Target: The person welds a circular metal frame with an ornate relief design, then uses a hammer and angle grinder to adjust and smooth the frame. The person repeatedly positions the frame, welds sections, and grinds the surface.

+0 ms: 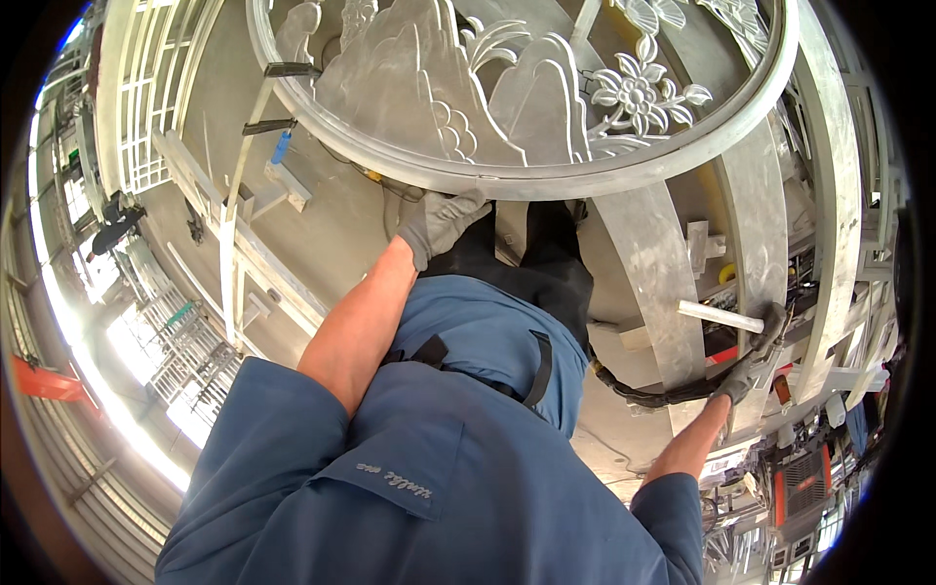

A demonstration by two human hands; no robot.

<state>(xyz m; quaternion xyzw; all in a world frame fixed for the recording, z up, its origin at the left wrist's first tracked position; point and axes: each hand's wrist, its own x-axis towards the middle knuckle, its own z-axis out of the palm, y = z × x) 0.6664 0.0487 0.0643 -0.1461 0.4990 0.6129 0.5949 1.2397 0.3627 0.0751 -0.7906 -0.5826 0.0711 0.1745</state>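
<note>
A large round silver-grey metal panel (526, 180), with raised mountain and flower shapes inside its ring, fills the top of the view. My gloved left hand (444, 226) is closed at its near rim, fingertips against the ring's lower edge; the underside of that grip is hidden. Off to the right, my gloved right hand (749, 373) is stretched out low and looks closed at the dark end of a white rod (720, 315). A black cable (648, 398) curves from beside my legs to the right wrist. Whether that hand also holds the cable cannot be made out.
Wide flat metal strips (648, 253) run under the panel on the right. On the left, a metal stand (234, 205) with black-wrapped arms and a blue tag (282, 147) reaches the ring. White lattice frames (146, 97) stand beyond it. A red-and-black machine (804, 487) sits far right.
</note>
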